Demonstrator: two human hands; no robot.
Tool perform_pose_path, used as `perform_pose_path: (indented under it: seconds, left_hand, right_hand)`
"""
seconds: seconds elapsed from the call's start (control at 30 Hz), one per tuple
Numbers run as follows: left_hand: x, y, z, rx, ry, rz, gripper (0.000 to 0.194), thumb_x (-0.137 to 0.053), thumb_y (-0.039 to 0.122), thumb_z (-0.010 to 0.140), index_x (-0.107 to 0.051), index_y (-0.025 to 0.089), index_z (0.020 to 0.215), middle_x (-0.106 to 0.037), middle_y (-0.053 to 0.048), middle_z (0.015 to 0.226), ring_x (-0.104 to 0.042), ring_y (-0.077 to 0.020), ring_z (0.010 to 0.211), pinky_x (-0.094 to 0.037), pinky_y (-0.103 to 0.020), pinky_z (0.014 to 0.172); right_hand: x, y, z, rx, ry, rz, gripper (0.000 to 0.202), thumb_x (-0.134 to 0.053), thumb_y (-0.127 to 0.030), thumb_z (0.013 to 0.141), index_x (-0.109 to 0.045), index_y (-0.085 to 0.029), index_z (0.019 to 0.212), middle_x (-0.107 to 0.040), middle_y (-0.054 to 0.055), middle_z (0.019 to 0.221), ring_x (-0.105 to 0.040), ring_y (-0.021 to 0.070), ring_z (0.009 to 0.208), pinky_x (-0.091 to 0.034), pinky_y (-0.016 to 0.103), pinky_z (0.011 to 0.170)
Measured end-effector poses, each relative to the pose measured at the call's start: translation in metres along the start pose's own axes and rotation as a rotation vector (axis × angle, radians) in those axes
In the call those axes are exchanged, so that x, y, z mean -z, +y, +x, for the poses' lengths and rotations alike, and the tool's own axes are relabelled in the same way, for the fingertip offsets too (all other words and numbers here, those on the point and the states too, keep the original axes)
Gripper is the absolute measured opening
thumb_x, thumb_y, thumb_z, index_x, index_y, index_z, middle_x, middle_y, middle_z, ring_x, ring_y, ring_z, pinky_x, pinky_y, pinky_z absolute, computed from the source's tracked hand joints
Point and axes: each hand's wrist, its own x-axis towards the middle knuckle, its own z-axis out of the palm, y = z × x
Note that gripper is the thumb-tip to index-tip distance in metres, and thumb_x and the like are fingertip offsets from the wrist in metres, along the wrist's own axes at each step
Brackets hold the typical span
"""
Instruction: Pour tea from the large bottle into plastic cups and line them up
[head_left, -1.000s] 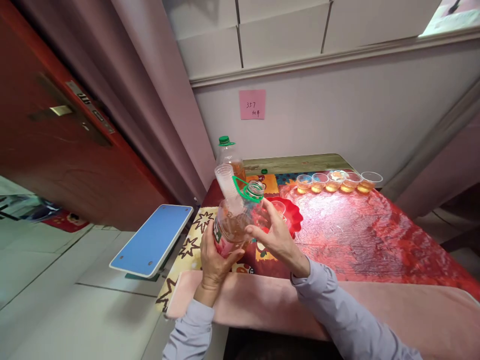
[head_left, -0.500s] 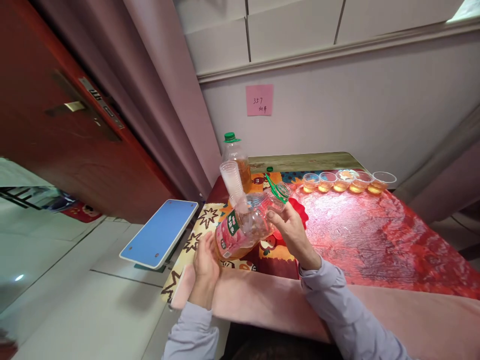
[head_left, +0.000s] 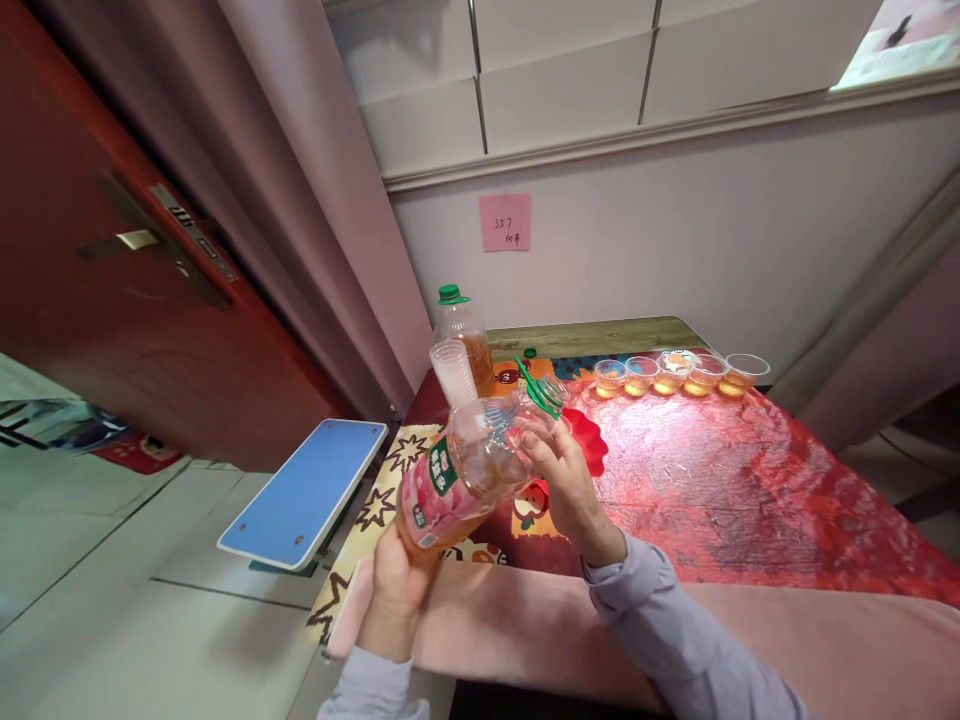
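Note:
A large clear bottle (head_left: 442, 480) with a pink label is tilted, its uncapped mouth pointing up and to the right, amber liquid inside. My left hand (head_left: 405, 578) supports its base from below. My right hand (head_left: 566, 480) is closed round the neck, just under the green ring. Behind the bottle stand a stack of clear plastic cups (head_left: 453, 372) and a second bottle (head_left: 476, 350) with a green cap. Partly hidden by my right hand is a red scalloped dish (head_left: 589, 443). Several clear cups (head_left: 670, 377) holding amber liquid form a row at the back right.
A patterned red cloth (head_left: 720, 490) covers the table, with a pink cloth (head_left: 510, 610) along the near edge. A loose green cap (head_left: 530, 352) lies near the wall. At the left are a blue-topped stool (head_left: 304, 495) and a red door (head_left: 150, 300).
The tilted bottle has moved left and down with both hands. My left hand has shifted further under its base. The whole view has shifted slightly.

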Motion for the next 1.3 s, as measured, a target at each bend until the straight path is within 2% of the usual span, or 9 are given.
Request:
perform_pose_path:
  seconds: [0.1,0.17,0.43,0.67,0.8,0.93,1.07,1.17,1.3]
  left_hand:
    - [0.004,0.033,-0.007,0.283,-0.093,-0.068,0.054,-0.066,0.067,0.099,-0.081,0.028,0.133,-0.081,-0.018,0.143,-0.069,-0.0491,0.145,-0.056,-0.076,0.115]
    - [0.003,0.049,-0.013,0.341,-0.098,-0.103,0.054,-0.061,0.069,0.101,-0.080,0.032,0.135,-0.077,-0.014,0.151,-0.064,-0.0469,0.151,-0.053,-0.076,0.119]
    - [0.017,0.052,-0.020,0.176,0.176,-0.064,0.047,-0.069,0.068,0.094,-0.083,0.038,0.128,-0.084,-0.007,0.140,-0.059,-0.0466,0.156,-0.059,-0.075,0.114]
    - [0.048,0.052,-0.017,0.254,0.156,-0.202,0.055,-0.065,0.067,0.098,-0.077,0.039,0.144,-0.085,-0.012,0.136,-0.071,-0.0492,0.143,-0.058,-0.081,0.109]
    - [0.041,0.050,-0.019,0.278,0.103,-0.221,0.054,-0.064,0.063,0.099,-0.076,0.037,0.145,-0.086,-0.013,0.135,-0.076,-0.0483,0.135,-0.057,-0.080,0.110]
    - [0.027,0.052,-0.018,0.305,0.132,-0.189,0.053,-0.065,0.057,0.100,-0.077,0.033,0.145,-0.087,-0.015,0.129,-0.076,-0.0488,0.134,-0.057,-0.079,0.112]
    - [0.018,0.062,-0.015,0.293,0.210,-0.149,0.053,-0.067,0.049,0.099,-0.077,0.028,0.147,-0.087,-0.016,0.131,-0.076,-0.0478,0.135,-0.058,-0.076,0.113]
    - [0.013,0.068,-0.013,0.300,0.250,-0.140,0.053,-0.069,0.048,0.100,-0.076,0.028,0.148,-0.087,-0.015,0.130,-0.079,-0.0471,0.128,-0.061,-0.076,0.108]
    - [0.006,0.067,-0.014,0.287,0.248,-0.128,0.056,-0.066,0.045,0.102,-0.073,0.025,0.154,-0.088,-0.017,0.127,-0.084,-0.0455,0.118,-0.063,-0.077,0.103]
  right_hand:
    - [-0.010,0.003,0.003,-0.031,-0.012,0.069,0.067,-0.087,-0.075,0.082,-0.074,-0.024,0.125,-0.083,0.015,0.136,-0.079,0.0361,0.124,-0.069,0.049,0.101]
    - [-0.016,0.011,0.004,-0.027,-0.036,0.093,0.069,-0.084,-0.077,0.086,-0.073,-0.026,0.132,-0.083,0.012,0.136,-0.078,0.0356,0.126,-0.068,0.050,0.104]
    - [-0.013,0.055,0.004,-0.088,-0.216,0.218,0.081,-0.067,-0.085,0.096,-0.065,-0.030,0.154,-0.071,0.013,0.159,-0.069,0.0372,0.147,-0.062,0.058,0.117]
    - [-0.011,0.068,0.006,-0.164,-0.238,0.385,0.086,-0.079,-0.084,0.089,-0.066,-0.034,0.157,-0.067,0.011,0.166,-0.071,0.0373,0.144,-0.064,0.058,0.111]
    - [-0.007,0.073,0.008,-0.197,-0.213,0.334,0.086,-0.077,-0.087,0.089,-0.066,-0.036,0.157,-0.069,0.010,0.164,-0.072,0.0359,0.143,-0.067,0.056,0.106]
    - [-0.001,0.079,0.009,-0.245,-0.133,0.270,0.086,-0.076,-0.088,0.088,-0.068,-0.035,0.155,-0.077,0.009,0.150,-0.079,0.0315,0.121,-0.069,0.042,0.082]
    - [0.001,0.083,0.007,-0.293,-0.074,0.261,0.084,-0.078,-0.086,0.088,-0.072,-0.031,0.150,-0.083,0.007,0.127,-0.078,0.0245,0.098,-0.060,0.031,0.066]
    - [0.000,0.084,0.006,-0.248,-0.032,0.292,0.080,-0.081,-0.085,0.085,-0.076,-0.030,0.144,-0.083,0.007,0.125,-0.076,0.0241,0.096,-0.059,0.031,0.067]
    - [0.001,0.082,0.006,-0.251,-0.038,0.253,0.077,-0.077,-0.084,0.089,-0.077,-0.027,0.140,-0.081,0.008,0.105,-0.063,0.0182,0.069,-0.048,0.030,0.054]
